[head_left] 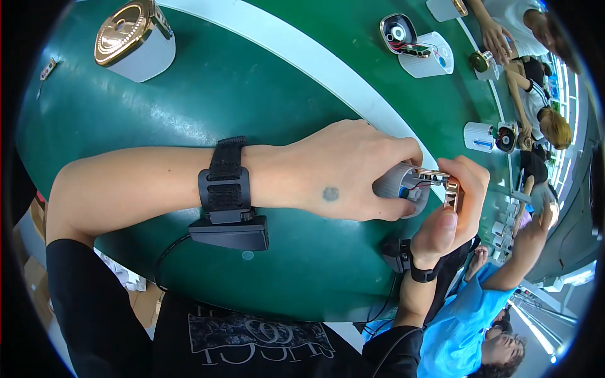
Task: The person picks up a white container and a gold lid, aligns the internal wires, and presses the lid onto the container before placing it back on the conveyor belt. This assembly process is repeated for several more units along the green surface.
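My left hand (343, 173) reaches across the green table, its fingers wrapped round a ribbed, pale grey speaker housing (392, 181). In my right hand (467, 192), thumb and fingers pinch a gold-rimmed cover (452, 193) that stands tilted at the housing's open end. Thin red and dark wires run between the cover and the inside of the housing, where something blue shows. Cover and housing are apart on the side I can see. My left fingers partly hide the housing, and the outer face of the cover is turned away.
A white unit with a gold top (129, 38) stands at the far left, near a small part with a wire (48, 68). Beyond the white strip (302, 47) lie an opened white housing (428, 57) and a speaker cover (397, 33). Co-workers sit on the right, one in a blue shirt (463, 321).
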Action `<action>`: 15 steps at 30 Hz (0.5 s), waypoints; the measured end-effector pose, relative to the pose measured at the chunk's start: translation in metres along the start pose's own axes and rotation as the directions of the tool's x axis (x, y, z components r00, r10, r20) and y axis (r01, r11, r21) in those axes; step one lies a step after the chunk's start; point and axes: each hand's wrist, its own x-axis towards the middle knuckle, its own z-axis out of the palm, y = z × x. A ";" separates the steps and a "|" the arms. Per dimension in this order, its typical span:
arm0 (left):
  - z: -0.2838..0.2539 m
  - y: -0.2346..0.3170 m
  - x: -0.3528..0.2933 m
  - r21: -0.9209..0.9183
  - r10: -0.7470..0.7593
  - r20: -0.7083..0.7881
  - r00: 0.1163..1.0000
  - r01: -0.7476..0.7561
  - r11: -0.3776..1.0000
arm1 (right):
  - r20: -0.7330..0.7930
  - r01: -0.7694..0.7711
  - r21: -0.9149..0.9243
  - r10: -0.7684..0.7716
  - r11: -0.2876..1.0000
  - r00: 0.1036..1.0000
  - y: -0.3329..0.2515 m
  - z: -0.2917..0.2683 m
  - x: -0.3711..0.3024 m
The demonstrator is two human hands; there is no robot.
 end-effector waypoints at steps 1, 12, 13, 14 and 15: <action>0.000 -0.001 0.000 -0.003 -0.017 0.016 1.000 0.017 1.000 | 0.028 -0.020 -0.033 0.021 0.999 0.999 -0.002 -0.001 0.001; 0.002 -0.014 -0.002 0.016 0.085 -0.074 0.994 -0.084 0.996 | 0.003 0.134 -0.082 -0.134 0.988 0.991 0.001 0.007 0.007; 0.002 -0.013 -0.002 -0.006 0.066 -0.053 0.996 -0.066 0.998 | 0.003 0.127 -0.077 -0.127 0.989 0.992 0.001 0.006 0.007; 0.002 -0.013 -0.002 -0.007 0.067 -0.054 0.996 -0.068 0.998 | 0.004 0.128 -0.078 -0.128 0.989 0.992 0.001 0.006 0.007; 0.002 -0.012 -0.002 0.009 0.078 -0.061 0.995 -0.078 0.997 | 0.012 0.143 -0.090 -0.142 0.986 0.990 0.002 0.006 0.007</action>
